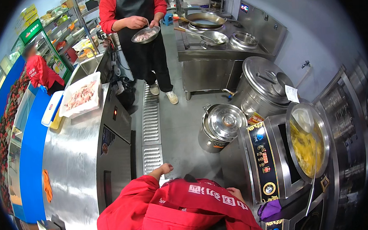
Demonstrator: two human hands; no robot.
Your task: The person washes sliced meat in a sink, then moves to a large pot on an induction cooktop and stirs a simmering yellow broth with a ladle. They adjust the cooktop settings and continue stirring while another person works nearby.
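My left hand (pixel 166 168) hangs in front of me over the floor drain grate (pixel 150 123), fingers curled and nothing visible in it. Close to my right side is my right hand (pixel 236 193), mostly hidden by my red apron (pixel 204 194), so its fingers do not show. To its right stands an induction cooker with a control panel (pixel 262 160). A wok (pixel 310 169) of yellow, bubbling-looking soup sits on the cooker, with a long-handled ladle (pixel 313 164) resting in it. A purple cloth (pixel 269 209) lies at the cooker's front.
A co-worker (pixel 138 10) ahead holds a metal bowl of raw meat (pixel 146 34). The steel counter (pixel 69 153) at left bears a white tub of meat (pixel 99 98) and an orange cloth (pixel 47 185). Lidded stockpots (pixel 227 118) stand on the floor near the cooker. Another person (pixel 44 71) stands far left.
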